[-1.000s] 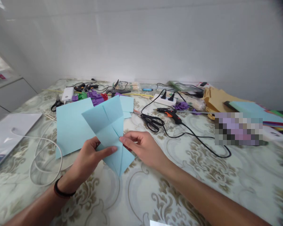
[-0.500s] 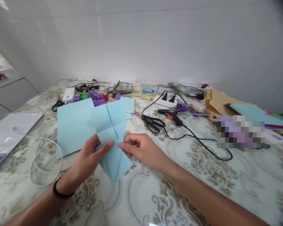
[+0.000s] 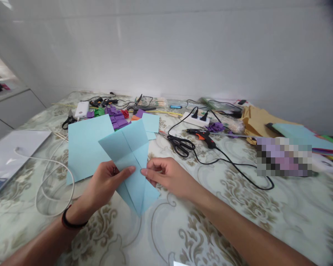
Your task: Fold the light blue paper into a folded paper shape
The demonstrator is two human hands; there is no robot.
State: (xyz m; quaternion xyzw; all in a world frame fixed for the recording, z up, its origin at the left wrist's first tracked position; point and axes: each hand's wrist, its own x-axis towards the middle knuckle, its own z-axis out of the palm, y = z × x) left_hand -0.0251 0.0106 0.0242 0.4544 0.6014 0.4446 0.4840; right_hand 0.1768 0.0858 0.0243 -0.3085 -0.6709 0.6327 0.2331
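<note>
I hold a folded light-blue paper (image 3: pixel 129 155) above the patterned tablecloth, its creases meeting near the middle and its lower tip pointing down. My left hand (image 3: pixel 105 183) grips it from the left, thumb laid across the front. My right hand (image 3: pixel 166 175) pinches the paper's right edge between thumb and fingers. A larger flat light-blue sheet (image 3: pixel 86 146) lies on the table just behind the folded one.
Black scissors (image 3: pixel 180 144) and a black-and-orange glue gun (image 3: pixel 201 135) with its cable lie to the right. A white power strip (image 3: pixel 195 119), purple paper pieces (image 3: pixel 116 118), a white cable loop (image 3: pixel 54 184) and stacked coloured sheets (image 3: pixel 296 133) surround the work spot.
The folded paper has been turned slightly in my hands; my left thumb has drawn back a little along its front. Both hands stay in nearly the same place.
</note>
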